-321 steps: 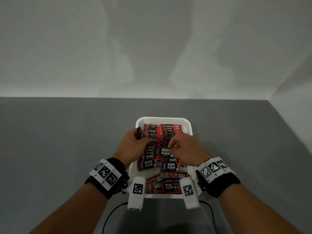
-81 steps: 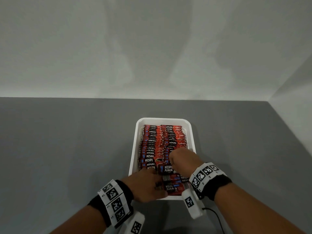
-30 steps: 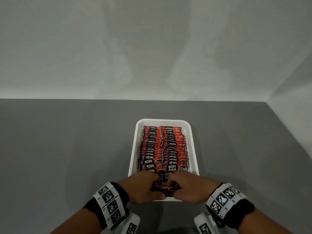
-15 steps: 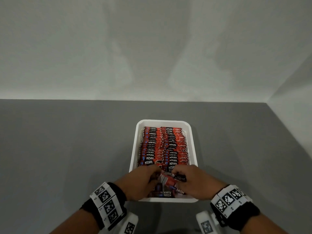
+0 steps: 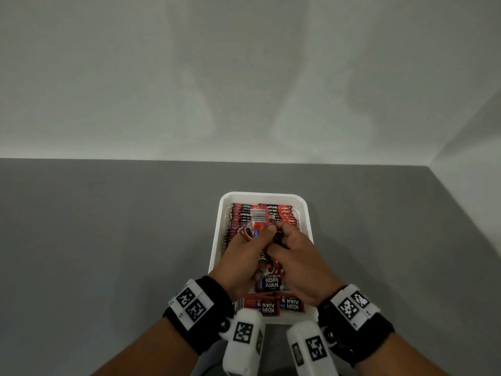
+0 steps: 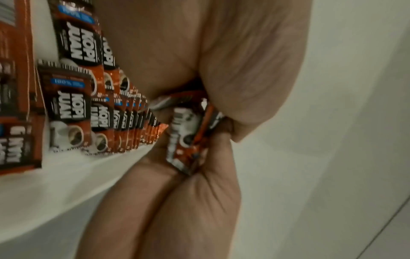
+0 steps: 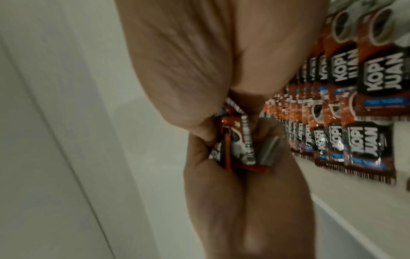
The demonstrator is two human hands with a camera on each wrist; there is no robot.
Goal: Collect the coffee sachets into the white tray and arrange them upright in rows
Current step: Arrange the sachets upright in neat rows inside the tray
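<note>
Sachets fill the white tray on a grey table — pale walls behind — both hands' fingers pinching sachets.

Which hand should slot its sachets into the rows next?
Left, probably. The left hand holds its red coffee sachets raised over the standing rows in the white plastic tray.

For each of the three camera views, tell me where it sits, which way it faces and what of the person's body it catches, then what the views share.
Head: worn on the head, facing forward and down at the white tray on the grey table; both forearms, left hand and right hand show.
Left wrist: looks along the left hand at the sachets it grips.
Right wrist: looks along the right hand at the sachets it grips, rows behind.
Shared: all three show the upright rows of sachets in the tray.
</note>
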